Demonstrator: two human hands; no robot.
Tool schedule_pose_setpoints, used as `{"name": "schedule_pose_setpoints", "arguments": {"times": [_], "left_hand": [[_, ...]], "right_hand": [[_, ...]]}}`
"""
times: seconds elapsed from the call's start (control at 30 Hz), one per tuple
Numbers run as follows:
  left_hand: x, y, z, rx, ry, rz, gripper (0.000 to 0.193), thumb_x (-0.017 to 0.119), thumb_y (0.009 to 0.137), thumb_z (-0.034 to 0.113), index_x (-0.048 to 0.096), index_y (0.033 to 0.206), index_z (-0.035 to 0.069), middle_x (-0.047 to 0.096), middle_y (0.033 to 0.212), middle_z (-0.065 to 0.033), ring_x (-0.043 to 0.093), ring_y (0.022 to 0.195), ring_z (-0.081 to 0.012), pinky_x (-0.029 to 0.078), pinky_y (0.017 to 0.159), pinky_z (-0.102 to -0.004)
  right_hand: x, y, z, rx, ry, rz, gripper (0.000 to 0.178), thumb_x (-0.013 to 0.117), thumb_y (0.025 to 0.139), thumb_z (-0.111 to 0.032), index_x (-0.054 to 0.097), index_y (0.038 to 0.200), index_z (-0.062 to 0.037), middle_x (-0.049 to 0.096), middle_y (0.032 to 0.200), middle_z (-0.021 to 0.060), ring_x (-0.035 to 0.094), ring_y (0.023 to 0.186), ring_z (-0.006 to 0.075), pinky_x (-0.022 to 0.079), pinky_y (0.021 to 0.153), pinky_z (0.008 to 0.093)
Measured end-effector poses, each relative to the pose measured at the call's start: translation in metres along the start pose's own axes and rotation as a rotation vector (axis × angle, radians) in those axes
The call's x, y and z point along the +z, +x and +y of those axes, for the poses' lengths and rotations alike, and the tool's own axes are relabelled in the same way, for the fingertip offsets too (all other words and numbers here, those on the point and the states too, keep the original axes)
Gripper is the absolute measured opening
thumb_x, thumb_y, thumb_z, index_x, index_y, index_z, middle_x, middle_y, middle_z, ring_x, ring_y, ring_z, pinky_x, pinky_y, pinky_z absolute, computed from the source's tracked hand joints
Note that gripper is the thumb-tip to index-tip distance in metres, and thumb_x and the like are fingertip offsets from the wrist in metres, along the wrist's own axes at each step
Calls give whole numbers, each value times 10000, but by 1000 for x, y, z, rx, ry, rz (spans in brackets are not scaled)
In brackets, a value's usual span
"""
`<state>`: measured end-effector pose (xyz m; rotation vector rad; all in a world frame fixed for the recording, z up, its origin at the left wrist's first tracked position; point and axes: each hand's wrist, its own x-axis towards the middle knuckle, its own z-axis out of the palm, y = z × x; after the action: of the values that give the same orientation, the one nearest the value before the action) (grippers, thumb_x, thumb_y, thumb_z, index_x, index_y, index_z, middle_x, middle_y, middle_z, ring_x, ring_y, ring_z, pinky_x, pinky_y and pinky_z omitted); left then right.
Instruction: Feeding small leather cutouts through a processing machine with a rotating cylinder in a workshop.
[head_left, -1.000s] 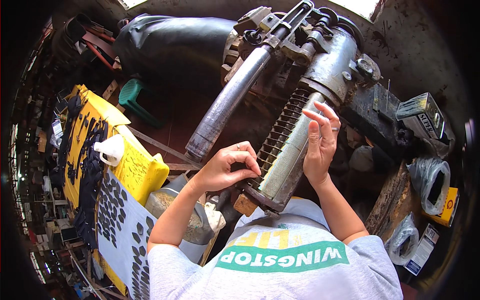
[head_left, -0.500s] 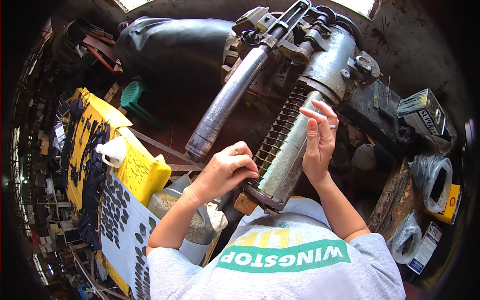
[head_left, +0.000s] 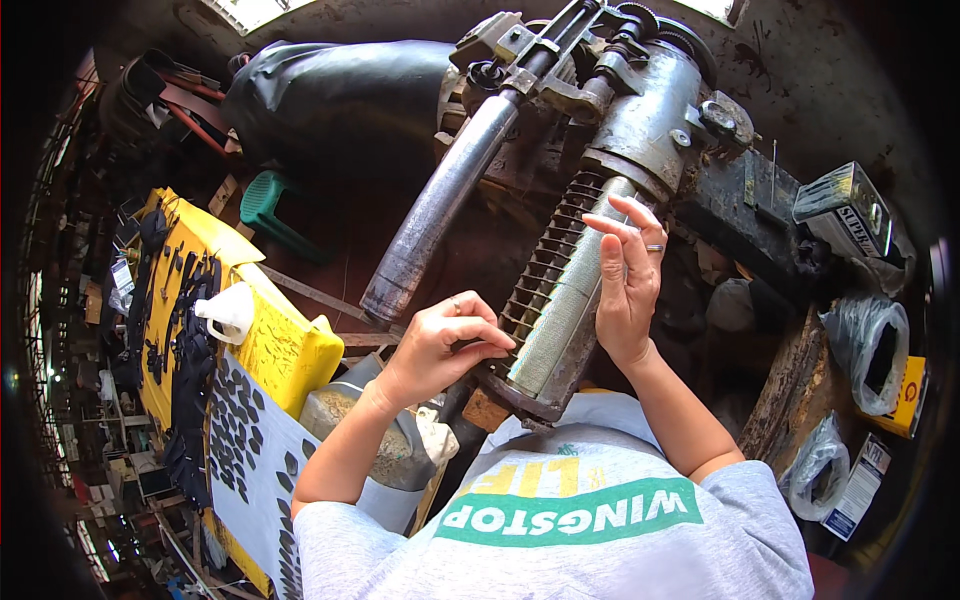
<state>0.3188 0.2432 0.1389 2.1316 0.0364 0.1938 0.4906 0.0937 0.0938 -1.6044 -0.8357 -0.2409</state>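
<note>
A metal machine with a textured silvery bar [head_left: 560,325] stands in front of me, a dark coil or ribbed shaft [head_left: 540,265] running along its left side. At the coil's near end my left hand [head_left: 445,345] has thumb and forefinger pinched together; whatever is between them, if anything, is too small to make out. My right hand [head_left: 632,275] is held over the right side of the bar, fingers apart and partly raised, with nothing seen in it. I cannot tell whether its fingertips touch the bar. A smooth steel cylinder [head_left: 440,205] lies to the left of the coil.
A yellow-covered table [head_left: 205,230] at the left carries black pieces, a white jug [head_left: 228,310] and a white sheet [head_left: 265,420] with dark leaf-shaped pieces. A green stool [head_left: 265,205] is behind it. At the right are a box [head_left: 850,215] and clear plastic rolls [head_left: 868,350].
The view has shifted slightly, so the machine and both hands appear a little further left. Both hands keep nearly the same pose and place on the machine.
</note>
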Motion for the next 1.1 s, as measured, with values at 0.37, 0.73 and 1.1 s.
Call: {"name": "schedule_pose_setpoints", "arguments": {"times": [0.37, 0.73, 1.1], "left_hand": [[-7, 8, 8, 131, 234, -94, 163, 714, 753, -18, 589, 851, 19, 524, 853, -94, 578, 799, -268, 487, 672, -345], [-4, 7, 5, 163, 242, -78, 121, 717, 760, 11, 642, 851, 38, 572, 880, -71, 576, 892, -272, 471, 812, -374], [-6, 5, 13, 110, 296, -73, 140, 736, 754, 43, 625, 840, 42, 536, 853, -73, 576, 788, -256, 494, 692, -363]], "right_hand": [[-1, 1, -1, 7, 4, -8, 268, 492, 1007, -245, 687, 1051, -65, 532, 1247, 110, 411, 1237, 264, 244, 1069, 393], [-1, 0, 0, 10, 5, -10, 273, 493, 1006, -246, 692, 1048, -64, 533, 1251, 106, 414, 1232, 264, 240, 1070, 397], [-2, -1, -1, 32, -2, -12, 274, 486, 1011, -247, 689, 1050, -69, 531, 1254, 107, 414, 1233, 255, 235, 1071, 386]]}}
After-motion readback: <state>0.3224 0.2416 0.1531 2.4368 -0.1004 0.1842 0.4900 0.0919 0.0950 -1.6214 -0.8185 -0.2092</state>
